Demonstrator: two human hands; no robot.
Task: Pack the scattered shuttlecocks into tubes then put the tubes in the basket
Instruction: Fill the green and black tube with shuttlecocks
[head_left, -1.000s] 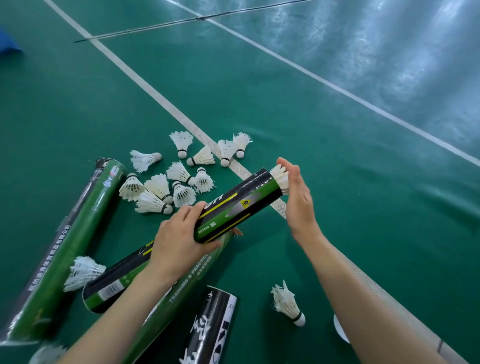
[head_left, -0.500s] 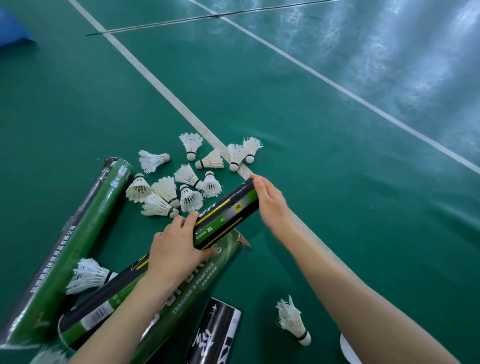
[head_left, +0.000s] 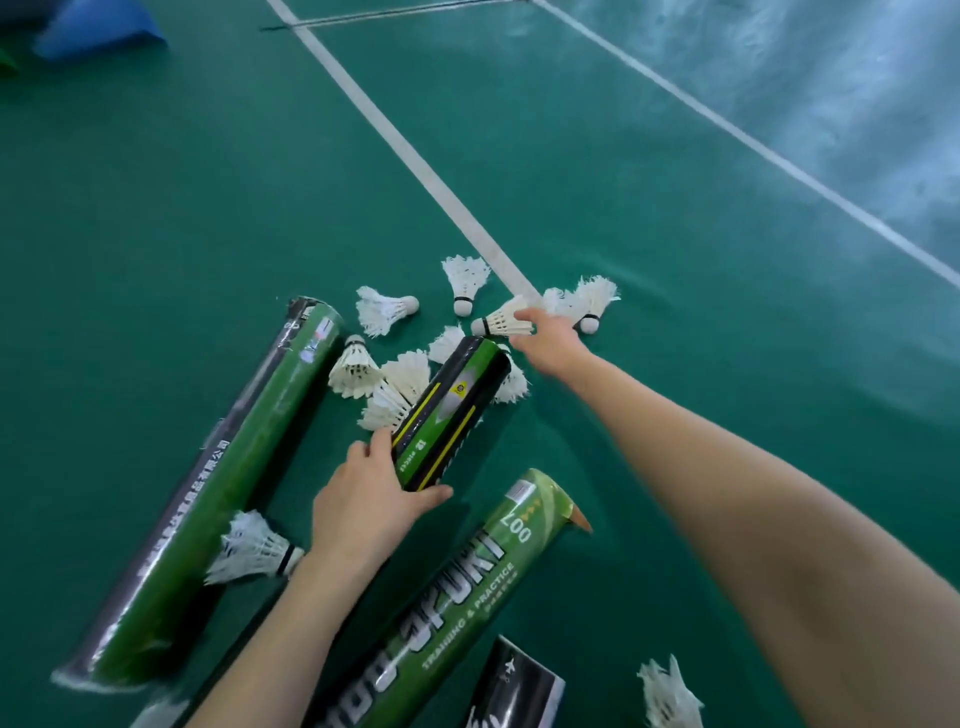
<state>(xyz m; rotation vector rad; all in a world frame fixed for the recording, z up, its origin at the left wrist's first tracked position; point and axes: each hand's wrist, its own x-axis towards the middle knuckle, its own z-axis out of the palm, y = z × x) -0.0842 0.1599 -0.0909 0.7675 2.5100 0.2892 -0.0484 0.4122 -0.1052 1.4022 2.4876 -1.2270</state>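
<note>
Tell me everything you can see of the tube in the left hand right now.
The held tube is a black cylinder with a green panel, yellow stripes and a small yellow emblem, apparently glossy card. The left hand grips its near end, thumb on one side, fingers on the other. It slants up and away over the shuttlecock pile, hiding some. Its far end is near the right hand; contents cannot be seen.

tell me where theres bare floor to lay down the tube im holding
Bare floor lies right of the white line and the right arm, and across the far left beyond the long green tube. It is crowded around the shuttlecock pile at the held tube, and between the tubes near the left hand.
</note>
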